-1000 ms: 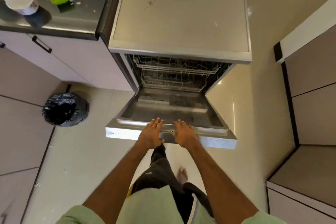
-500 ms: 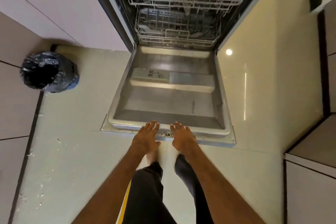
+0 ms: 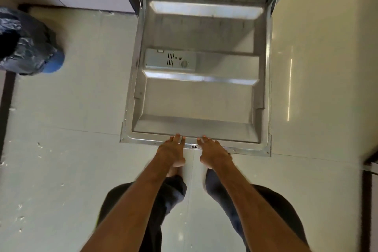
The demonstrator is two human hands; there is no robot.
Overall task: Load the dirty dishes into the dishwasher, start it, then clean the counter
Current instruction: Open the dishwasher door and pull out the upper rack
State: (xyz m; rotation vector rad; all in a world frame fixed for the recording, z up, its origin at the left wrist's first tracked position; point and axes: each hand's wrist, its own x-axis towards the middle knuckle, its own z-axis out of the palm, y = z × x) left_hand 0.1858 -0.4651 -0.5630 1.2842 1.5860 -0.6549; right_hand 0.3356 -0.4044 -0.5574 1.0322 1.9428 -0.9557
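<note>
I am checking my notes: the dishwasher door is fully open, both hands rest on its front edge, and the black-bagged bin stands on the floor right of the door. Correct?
Not quite. The head view shows the bin on the floor to the left of the door, not the right. The rest holds: door fully open, left hand and right hand on its front edge.

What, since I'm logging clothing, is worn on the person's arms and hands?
Nothing shows on them. The left hand and right hand are bare: no gloves, rings or bracelets visible. The left forearm and right forearm are uncovered down to the picture's lower edge, with no sleeve, watch or band in view. Dark trousers show beneath the arms.
</note>
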